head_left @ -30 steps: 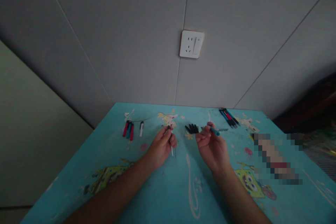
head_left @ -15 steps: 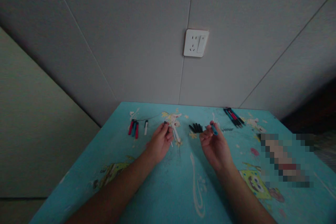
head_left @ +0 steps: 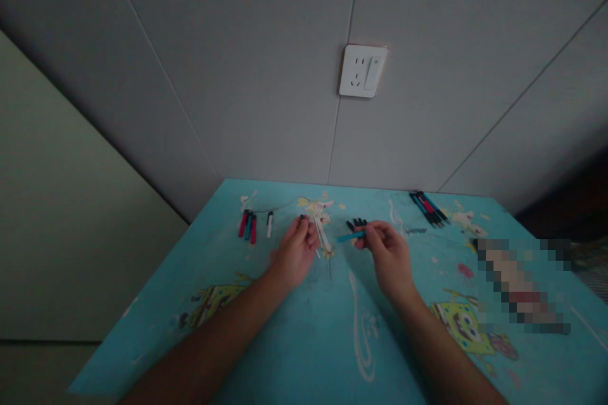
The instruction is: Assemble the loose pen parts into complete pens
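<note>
My left hand is closed, with a small black pen part showing at its fingertips; the rest of it is hidden. A thin white stick end shows just below those fingers, and I cannot tell whether it is held. Beside that hand lie thin white pen refills. My right hand pinches a blue pen barrel, which points left over the table. Right behind the barrel is a row of short black pen grips, partly covered by the hand.
Red and blue pen barrels with black ends lie at the left, near a white barrel. Several pens lie together at the back right. A blurred-out item is at the right. The wall with a socket borders the table.
My right hand has turned over, and the blue barrel now points left toward my left hand. My left hand keeps its grip. The view has shifted slightly.
</note>
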